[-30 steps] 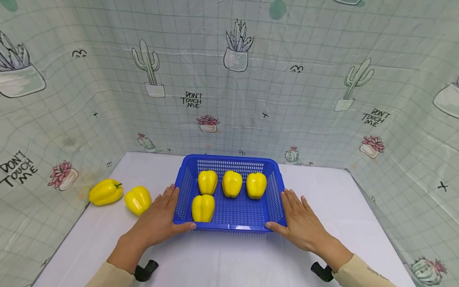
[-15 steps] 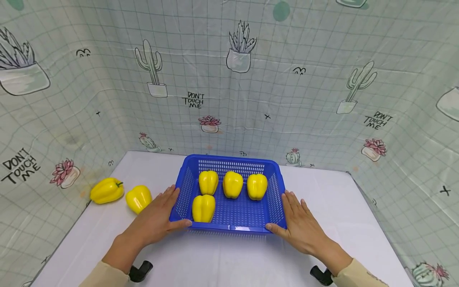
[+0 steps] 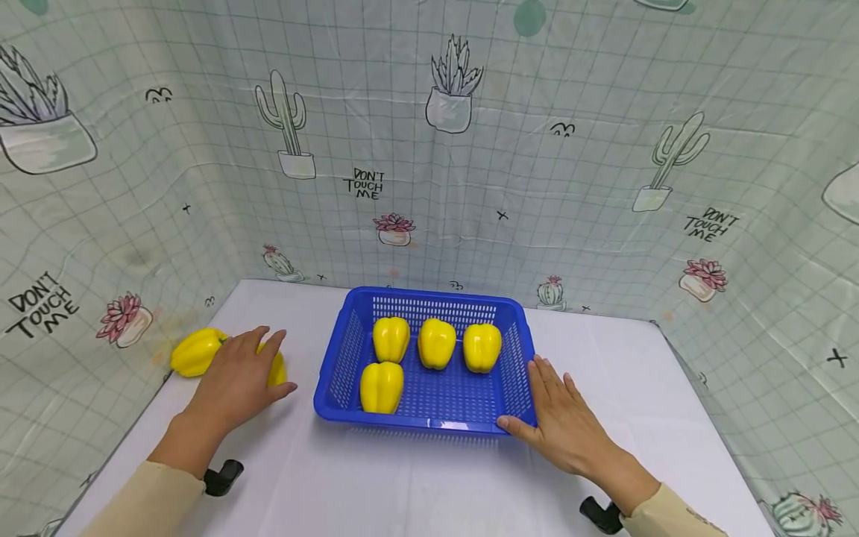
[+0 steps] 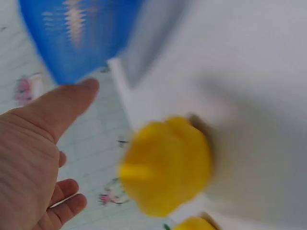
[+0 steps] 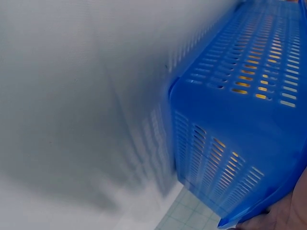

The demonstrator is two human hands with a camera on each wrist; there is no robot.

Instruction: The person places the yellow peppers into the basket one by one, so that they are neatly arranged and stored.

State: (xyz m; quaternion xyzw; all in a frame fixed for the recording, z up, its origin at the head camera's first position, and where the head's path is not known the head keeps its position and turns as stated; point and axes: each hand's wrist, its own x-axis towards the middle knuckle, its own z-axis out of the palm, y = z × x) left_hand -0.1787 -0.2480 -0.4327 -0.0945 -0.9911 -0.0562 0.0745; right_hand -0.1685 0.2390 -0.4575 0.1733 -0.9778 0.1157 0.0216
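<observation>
Blue perforated plastic basket (image 3: 517, 373) mid-tabletop, four glossy lobed yellow peppers (image 3: 436, 343) inside. Right hand (image 3: 560, 418) flat against basket's right wall, fingers straight, thumb at near corner. Left hand (image 3: 235, 377) relaxed, hovering over loose pepper (image 3: 277, 369) near left edge, not grasping; another pepper (image 3: 193, 352) beyond.

A white surface (image 3: 416, 485) stands before a pale green grid-patterned backdrop (image 3: 537, 171) printed with potted cacti.
</observation>
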